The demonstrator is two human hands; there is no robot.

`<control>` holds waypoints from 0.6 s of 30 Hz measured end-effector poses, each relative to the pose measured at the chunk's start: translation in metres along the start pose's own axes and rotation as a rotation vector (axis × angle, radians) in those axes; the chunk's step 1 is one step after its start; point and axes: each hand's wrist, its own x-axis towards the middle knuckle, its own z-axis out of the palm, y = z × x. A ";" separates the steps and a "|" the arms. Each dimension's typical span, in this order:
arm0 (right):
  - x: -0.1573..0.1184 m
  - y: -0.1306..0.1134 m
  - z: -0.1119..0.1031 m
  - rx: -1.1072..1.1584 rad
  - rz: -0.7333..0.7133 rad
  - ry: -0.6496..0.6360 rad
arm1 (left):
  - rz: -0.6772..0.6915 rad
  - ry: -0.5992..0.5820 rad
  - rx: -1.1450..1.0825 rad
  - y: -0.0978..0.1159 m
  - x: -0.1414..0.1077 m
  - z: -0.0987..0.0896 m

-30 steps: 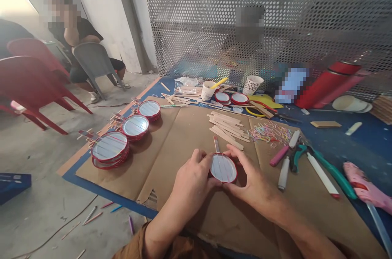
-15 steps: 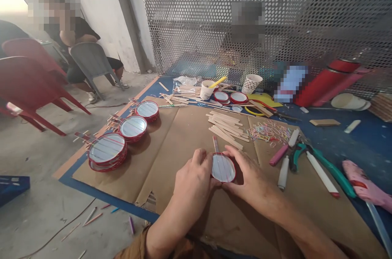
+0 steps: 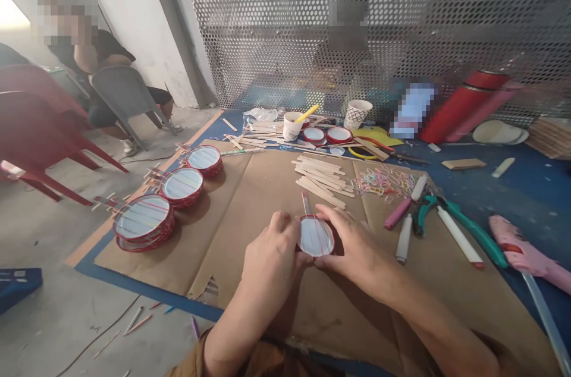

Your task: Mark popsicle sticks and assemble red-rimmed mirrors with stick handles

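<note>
Between my two hands is a small round red-rimmed disc (image 3: 316, 236) with a whitish face, thin lines across it and a stick (image 3: 306, 203) jutting from its far edge. My left hand (image 3: 274, 252) grips its left side with bent fingers. On the right side, my right hand (image 3: 352, 240) holds the rim between thumb and fingers. Beyond them lies a pile of flat wooden sticks (image 3: 322, 178). Stacks of similar red-rimmed pieces (image 3: 143, 217) with sticks rest at the left of the cardboard (image 3: 250, 204).
Colourful paper clips (image 3: 383, 181), markers (image 3: 404, 239), teal-handled pliers (image 3: 426, 213) and a pink glue gun (image 3: 521, 249) lie at the right. Paper cups (image 3: 292, 126), scissors and a red bottle (image 3: 464, 104) stand or lie at the back. A person (image 3: 107, 56) sits at the far left.
The whole view has shifted slightly, so things appear a little further left. Both hands still hold the red-rimmed disc in nearly the same pose.
</note>
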 end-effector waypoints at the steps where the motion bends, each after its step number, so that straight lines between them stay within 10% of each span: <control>1: 0.000 0.000 0.000 -0.003 -0.003 0.000 | -0.004 0.003 0.011 0.000 0.000 0.000; 12: -0.004 -0.009 -0.004 0.011 0.007 -0.020 | 0.109 0.067 -0.299 -0.031 0.012 -0.005; 18: -0.003 -0.020 0.000 0.020 0.026 0.038 | -0.171 -0.060 -0.431 -0.041 0.026 -0.016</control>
